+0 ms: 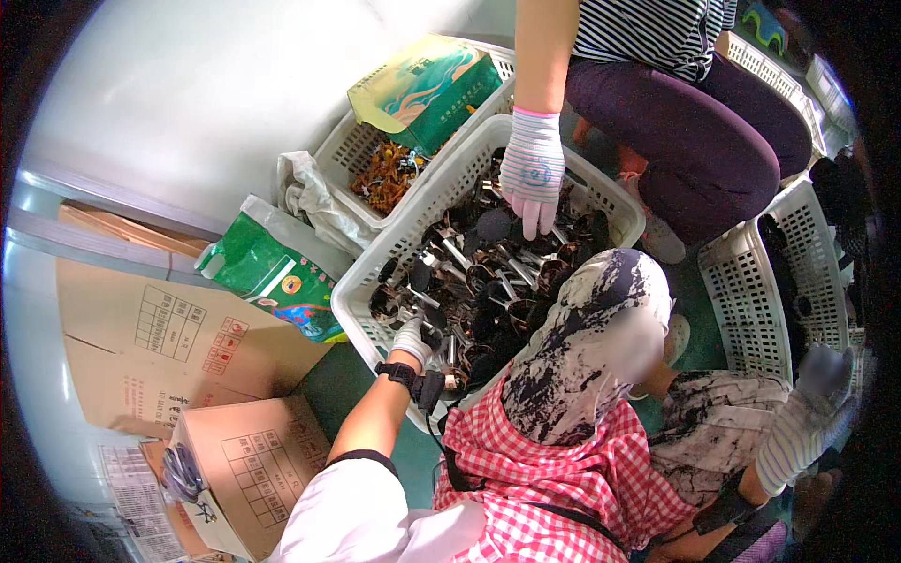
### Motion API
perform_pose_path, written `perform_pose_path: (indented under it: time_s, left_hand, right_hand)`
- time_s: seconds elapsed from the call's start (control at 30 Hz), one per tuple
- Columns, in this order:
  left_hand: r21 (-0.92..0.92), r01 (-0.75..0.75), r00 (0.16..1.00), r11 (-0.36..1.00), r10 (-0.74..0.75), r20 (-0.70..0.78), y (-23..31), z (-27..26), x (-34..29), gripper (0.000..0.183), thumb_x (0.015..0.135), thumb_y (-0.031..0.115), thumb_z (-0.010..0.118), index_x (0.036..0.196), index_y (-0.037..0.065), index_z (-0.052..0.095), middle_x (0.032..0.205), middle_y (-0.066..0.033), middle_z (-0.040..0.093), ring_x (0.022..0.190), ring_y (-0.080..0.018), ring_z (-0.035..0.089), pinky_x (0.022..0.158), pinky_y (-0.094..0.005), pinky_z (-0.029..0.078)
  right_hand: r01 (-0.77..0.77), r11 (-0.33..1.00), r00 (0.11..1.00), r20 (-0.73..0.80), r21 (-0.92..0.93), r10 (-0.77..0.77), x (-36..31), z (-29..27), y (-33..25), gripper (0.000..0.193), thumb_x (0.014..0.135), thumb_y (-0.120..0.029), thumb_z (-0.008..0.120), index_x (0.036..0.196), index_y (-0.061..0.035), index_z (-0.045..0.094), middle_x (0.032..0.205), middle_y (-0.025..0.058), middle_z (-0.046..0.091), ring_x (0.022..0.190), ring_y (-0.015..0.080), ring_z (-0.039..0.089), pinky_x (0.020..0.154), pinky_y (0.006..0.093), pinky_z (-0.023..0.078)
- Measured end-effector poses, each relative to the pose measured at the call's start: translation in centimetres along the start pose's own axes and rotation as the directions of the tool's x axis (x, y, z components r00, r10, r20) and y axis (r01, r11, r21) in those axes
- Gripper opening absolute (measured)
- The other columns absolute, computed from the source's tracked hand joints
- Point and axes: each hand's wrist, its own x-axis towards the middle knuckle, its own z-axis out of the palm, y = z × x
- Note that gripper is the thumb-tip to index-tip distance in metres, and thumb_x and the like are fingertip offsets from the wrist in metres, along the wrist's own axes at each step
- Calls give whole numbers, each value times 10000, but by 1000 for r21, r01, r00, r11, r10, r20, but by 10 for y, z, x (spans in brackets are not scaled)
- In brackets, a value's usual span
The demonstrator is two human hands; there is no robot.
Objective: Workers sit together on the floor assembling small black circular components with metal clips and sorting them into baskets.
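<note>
Left fingers (410,328) dip among jumbled parts (490,305), right hand (815,405) blurred; I can't tell either grip; such crowding could snag fingers.

So your green floor (322,387) has got a big white basket (351,305) right in front of you, a second basket (741,281) off right, cardboard box (251,460) left.

From afar I see left hand in whitish glove (410,340) among black round-headed parts (493,225) inside white perforated plastic crate (350,308). Right hand in striped glove (803,430), blurred, near white latticed plastic basket (741,291). Co-worker's pink-cuffed gloved hand (533,180) reaches into same crate.
</note>
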Motion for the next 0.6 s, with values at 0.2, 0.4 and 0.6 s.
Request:
perform_pose_path:
  time_s: [0.2,0.4,0.6]
  left_hand:
    - [6,100,980,995,-99,174,-4,-22,35,200,957,272,510,1013,118,625,961,-86,681,860,-269,627,794,-416,519]
    - [484,-581,789,654,307,532,4,-63,26,175,934,125,488,1061,80,601,979,-93,655,875,-246,626,799,-383,521]
    - [480,-617,734,623,236,637,15,-21,-122,599,824,77,645,1377,30,419,1294,-170,532,1163,-273,511,981,-377,447]
  right_hand:
    - [20,997,998,-57,-77,-25,-1,0,1,513,988,-339,462,1329,45,460,1268,213,554,1277,345,442,1161,480,254]
    - [118,884,838,-432,-452,-333,-9,20,20,503,955,-459,499,1203,-29,577,1136,90,606,1090,222,544,1027,410,408]
    - [279,826,742,-436,-490,-509,-23,34,-12,539,894,-525,581,1110,-33,620,996,104,666,924,260,628,908,427,473]
